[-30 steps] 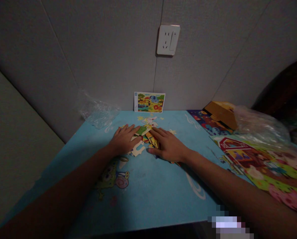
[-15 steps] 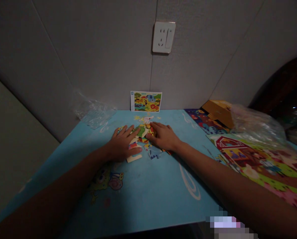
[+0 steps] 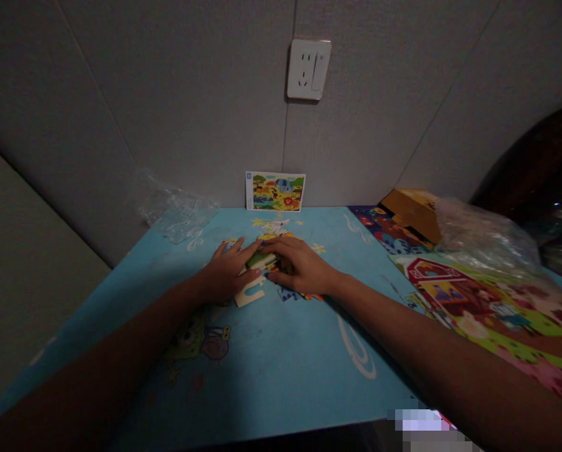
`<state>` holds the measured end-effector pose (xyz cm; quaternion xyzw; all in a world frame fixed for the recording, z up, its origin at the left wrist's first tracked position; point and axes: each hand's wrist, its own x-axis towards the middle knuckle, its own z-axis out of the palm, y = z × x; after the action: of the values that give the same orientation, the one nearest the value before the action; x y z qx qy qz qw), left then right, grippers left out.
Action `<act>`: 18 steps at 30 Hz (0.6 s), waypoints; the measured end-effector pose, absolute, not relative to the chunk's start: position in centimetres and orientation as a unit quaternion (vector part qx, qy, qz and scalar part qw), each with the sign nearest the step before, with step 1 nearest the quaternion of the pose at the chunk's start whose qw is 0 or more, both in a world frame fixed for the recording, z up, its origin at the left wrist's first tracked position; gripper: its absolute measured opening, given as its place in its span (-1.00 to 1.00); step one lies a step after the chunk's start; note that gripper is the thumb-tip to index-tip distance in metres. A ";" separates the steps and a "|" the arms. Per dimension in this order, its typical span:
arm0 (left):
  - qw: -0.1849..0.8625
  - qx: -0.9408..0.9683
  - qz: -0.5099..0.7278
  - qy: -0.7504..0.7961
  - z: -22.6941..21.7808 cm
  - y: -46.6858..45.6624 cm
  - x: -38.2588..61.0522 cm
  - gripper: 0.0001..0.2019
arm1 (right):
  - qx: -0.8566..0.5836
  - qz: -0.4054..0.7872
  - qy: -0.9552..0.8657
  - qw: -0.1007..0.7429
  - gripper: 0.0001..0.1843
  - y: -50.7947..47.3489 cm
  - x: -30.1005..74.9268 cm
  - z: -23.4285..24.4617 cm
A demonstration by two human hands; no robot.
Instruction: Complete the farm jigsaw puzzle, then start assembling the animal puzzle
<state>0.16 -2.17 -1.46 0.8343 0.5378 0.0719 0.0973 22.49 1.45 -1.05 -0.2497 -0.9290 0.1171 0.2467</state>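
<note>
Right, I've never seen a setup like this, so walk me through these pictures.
There's no machine: these are a person's own bare hands. Every picture comes from one camera worn on the head, looking forward and down.

The left hand and right hand rest close together over puzzle pieces on a blue tabletop. Their fingers cover much of the pile, so I can't tell whether either firmly holds a piece.

Beyond them, a picture card stands upright by the wall. Clear plastic lies at the far left; a farm picture lies on the right.
</note>
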 end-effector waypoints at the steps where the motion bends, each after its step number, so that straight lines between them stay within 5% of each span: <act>1: 0.097 0.833 0.076 0.539 -1.6 -2.0 0.1 -0.35 | -0.238 0.116 -0.931 0.251 -0.48 1.5 22.4 -1.1; 11: 0.099 0.809 0.153 0.559 -1.7 -0.9 -1.2 -0.37 | -0.348 0.050 -0.896 0.271 -0.73 2.4 23.0 -0.9; 15: 0.091 0.837 0.093 0.532 -1.5 -1.8 -0.8 -0.10 | -0.379 0.055 -0.892 0.239 -0.52 2.1 22.9 -0.6; 18: 0.095 0.841 0.110 0.522 -1.5 -1.8 -1.1 -0.21 | -0.387 0.067 -0.895 0.213 -0.45 2.2 22.8 -0.7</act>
<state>-1.14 -1.84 -1.54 0.8406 0.5218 0.1095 0.0954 22.82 2.20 -0.69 -0.3871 -0.8945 0.0672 0.2132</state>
